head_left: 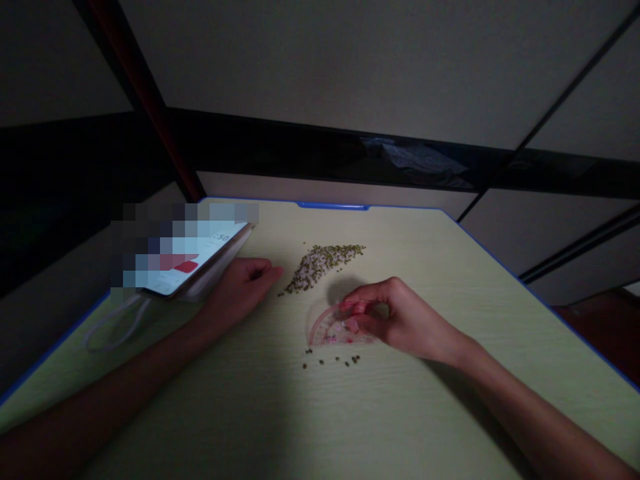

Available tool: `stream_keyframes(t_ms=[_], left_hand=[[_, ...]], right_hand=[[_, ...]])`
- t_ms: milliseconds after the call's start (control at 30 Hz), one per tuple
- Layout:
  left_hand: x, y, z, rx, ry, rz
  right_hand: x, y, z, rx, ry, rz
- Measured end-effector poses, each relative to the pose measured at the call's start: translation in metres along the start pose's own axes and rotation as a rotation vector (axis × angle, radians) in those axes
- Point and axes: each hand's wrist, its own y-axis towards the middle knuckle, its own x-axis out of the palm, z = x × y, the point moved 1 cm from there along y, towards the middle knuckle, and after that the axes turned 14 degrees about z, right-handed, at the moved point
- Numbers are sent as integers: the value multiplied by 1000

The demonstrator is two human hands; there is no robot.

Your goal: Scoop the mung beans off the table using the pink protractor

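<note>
My right hand (pixel 405 320) pinches a clear pink protractor (pixel 327 328) between thumb and fingers, its straight edge toward me. Several small green beans (pixel 337 359) lie scattered just in front of that edge. Beyond the protractor spreads a curved heap of green beans mixed with pale grains (pixel 320 265). Left of the heap, my left hand (pixel 245 283) rests on the table with its fingers curled into a loose fist, and nothing shows in it. The heap and the left hand are slightly apart.
A phone with a lit screen (pixel 187 261) leans on a pale support at the left, partly blurred out. A white cord loop (pixel 117 327) hangs beside it. The pale wood-grain table (pixel 225 413) has a blue rim; cabinet panels (pixel 325 73) stand close behind it.
</note>
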Motion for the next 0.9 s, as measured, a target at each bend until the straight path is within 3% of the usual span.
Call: stream_keyframes(t_ms=[433, 900], left_hand=[[0, 0, -1, 11, 10, 0], [0, 0, -2, 36, 10, 3]], right_hand=[[2, 0, -5, -76, -3, -14], [9, -2, -12, -90, 31, -121]])
